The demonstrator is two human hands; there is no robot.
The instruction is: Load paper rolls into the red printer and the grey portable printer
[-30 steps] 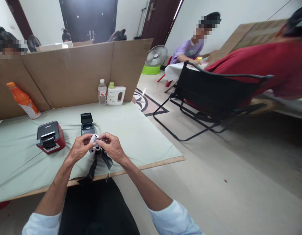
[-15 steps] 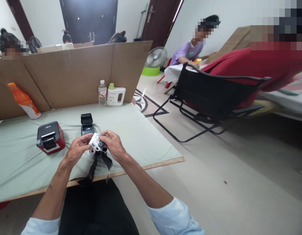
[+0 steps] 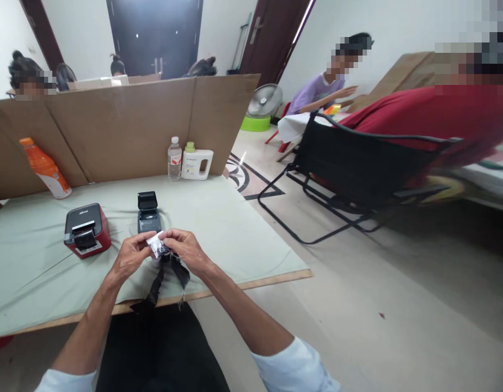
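Between my hands is a small clear plastic packet (image 3: 158, 246) with a white top strip and something dark inside. My left hand (image 3: 131, 253) pinches its left edge, and my right hand (image 3: 186, 249) pinches its right edge. Below it, near the table's front edge, crumpled black ribbon strips (image 3: 157, 286) trail down, with small rolls partly hidden behind my fingers. Just beyond my hands stands a small dark printer-like device (image 3: 148, 218) with its lid raised. Farther left sits a red and black label printer (image 3: 87, 231) with a dark strip at its front.
Along a cardboard partition (image 3: 124, 128) stand an orange bottle (image 3: 45, 169), a clear water bottle (image 3: 175, 159) and a white jug (image 3: 197, 163). To the right are a black folding chair (image 3: 357, 163) with a person in red and, farther back, a person in purple (image 3: 317, 98).
The packet has tilted and dropped slightly between my fingers, with my right fingers now nearer its top edge. The camera view has shifted a little. The person in purple has raised a hand.
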